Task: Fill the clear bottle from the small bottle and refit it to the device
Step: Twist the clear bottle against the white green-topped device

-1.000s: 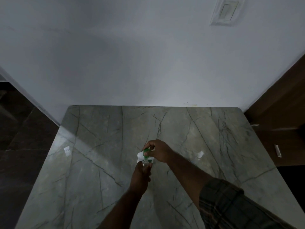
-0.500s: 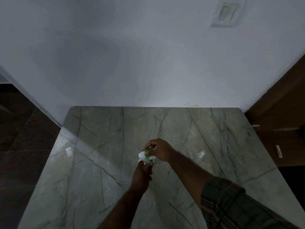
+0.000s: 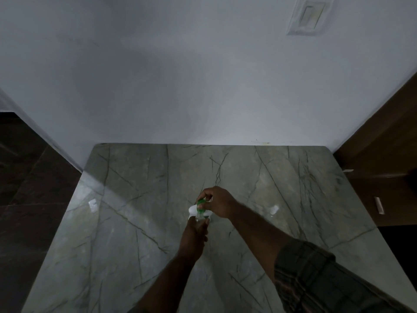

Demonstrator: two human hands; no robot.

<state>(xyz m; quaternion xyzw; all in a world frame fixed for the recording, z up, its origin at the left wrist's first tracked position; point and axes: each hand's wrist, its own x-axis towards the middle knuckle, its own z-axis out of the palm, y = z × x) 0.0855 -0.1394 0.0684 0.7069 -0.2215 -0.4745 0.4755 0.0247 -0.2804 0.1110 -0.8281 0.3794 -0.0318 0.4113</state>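
Observation:
Over the middle of the marble table (image 3: 140, 245) my two hands meet around a small assembly. My left hand (image 3: 195, 232) comes from below and grips the clear bottle (image 3: 200, 219), which is mostly hidden by its fingers. Just above the bottle sits the white device (image 3: 193, 210) with a green part (image 3: 201, 204). My right hand (image 3: 217, 202) curls over the device from the right, its fingers pinching at the green part. Bottle and device touch; whether they are joined is hidden in the dim light.
A small white object (image 3: 273, 209) lies on the table right of my hands; another pale piece (image 3: 93, 204) lies near the left edge. A grey wall (image 3: 203, 86) backs the table. Dark floor drops off at left; brown wooden furniture (image 3: 383, 177) stands at right.
Both hands stay locked on the bottle and device in the same spot. The view has shifted slightly; no clear movement of the objects shows.

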